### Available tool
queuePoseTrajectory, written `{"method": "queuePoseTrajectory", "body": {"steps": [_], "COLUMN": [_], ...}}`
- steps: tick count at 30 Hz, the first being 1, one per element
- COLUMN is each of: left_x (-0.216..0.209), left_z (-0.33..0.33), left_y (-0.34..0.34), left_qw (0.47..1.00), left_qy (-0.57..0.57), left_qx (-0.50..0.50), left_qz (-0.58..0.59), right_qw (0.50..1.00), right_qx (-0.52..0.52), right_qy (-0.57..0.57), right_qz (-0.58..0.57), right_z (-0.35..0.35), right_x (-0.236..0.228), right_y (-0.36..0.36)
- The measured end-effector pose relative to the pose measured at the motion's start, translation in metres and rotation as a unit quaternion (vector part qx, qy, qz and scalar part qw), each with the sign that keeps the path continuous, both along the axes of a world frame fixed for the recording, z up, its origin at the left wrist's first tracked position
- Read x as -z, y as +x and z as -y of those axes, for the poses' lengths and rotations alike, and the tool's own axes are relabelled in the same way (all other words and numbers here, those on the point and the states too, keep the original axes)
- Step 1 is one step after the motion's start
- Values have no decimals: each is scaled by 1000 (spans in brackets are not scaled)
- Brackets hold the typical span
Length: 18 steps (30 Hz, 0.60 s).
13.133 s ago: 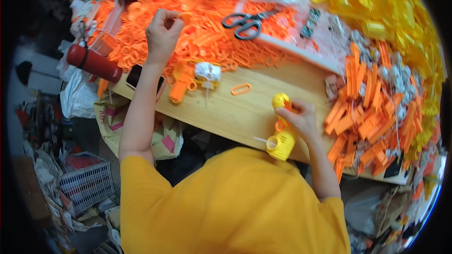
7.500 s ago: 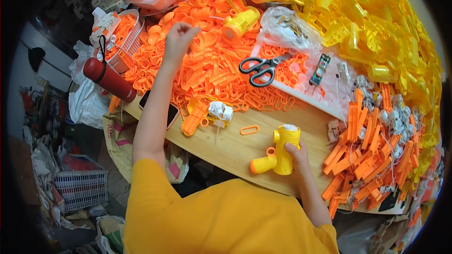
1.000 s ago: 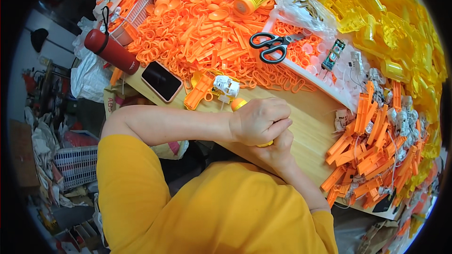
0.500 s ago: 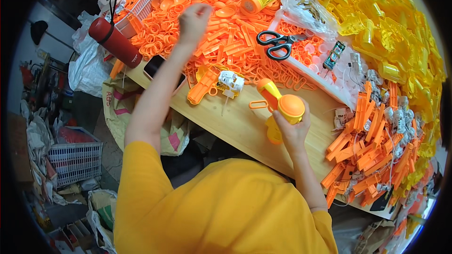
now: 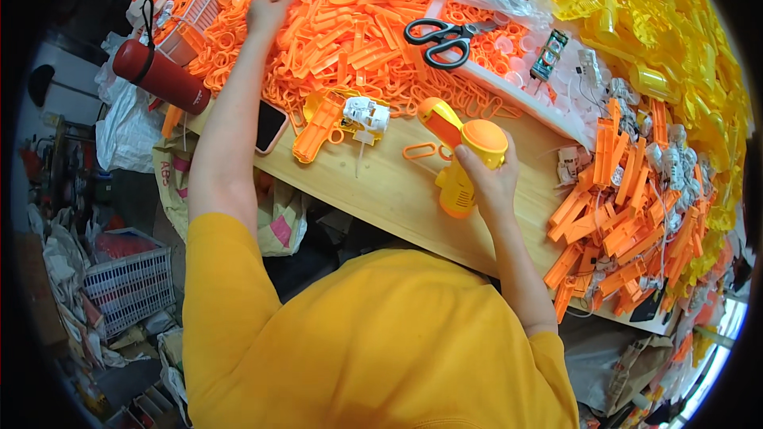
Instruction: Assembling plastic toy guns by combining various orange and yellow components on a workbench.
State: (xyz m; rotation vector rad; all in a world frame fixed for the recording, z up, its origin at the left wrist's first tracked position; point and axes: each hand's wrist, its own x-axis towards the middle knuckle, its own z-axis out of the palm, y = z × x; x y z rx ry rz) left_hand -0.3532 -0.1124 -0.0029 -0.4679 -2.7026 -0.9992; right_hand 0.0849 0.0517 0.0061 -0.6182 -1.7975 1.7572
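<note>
My right hand [image 5: 496, 181] is wrapped round a yellow plastic device with an orange cap [image 5: 465, 167], shaped like a small hair dryer, its handle part sticking out to the upper left. It is held just above the table's front part. My left hand [image 5: 269, 14] is at the far left of the big heap of orange plastic parts [image 5: 342, 44], its fingers curled down; what they hold, if anything, is hidden. An orange loop [image 5: 419, 151] lies left of the device. Further left, an opened yellow-and-orange housing [image 5: 322, 129] with a white motor unit [image 5: 366, 115] lies on the table.
Black-handled scissors [image 5: 442, 42] rest by a white tray [image 5: 524, 101] of small parts. A red bottle [image 5: 161, 78] and a phone [image 5: 271, 127] are at the left. Orange handle pieces [image 5: 612, 230] with wires are piled right, yellow shells [image 5: 668, 40] behind them.
My left hand has moved left and lowered to the orange heap. The yellow device is turned more upright in my right hand. The whole view has shifted slightly.
</note>
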Motion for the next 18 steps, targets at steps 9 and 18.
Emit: {"method": "queuePoseTrajectory", "body": {"steps": [9, 18], "left_x": [-19, 1], "left_z": [6, 11], "left_y": [27, 31], "left_qw": [980, 940], "left_qy": [194, 253], "left_qx": [47, 230], "left_qz": [-9, 2], "right_qw": [918, 890], "right_qx": [-49, -4], "right_qy": [-394, -455], "right_qz": [21, -13], "right_z": [-17, -20], "right_x": [0, 16], "right_y": [10, 28]}}
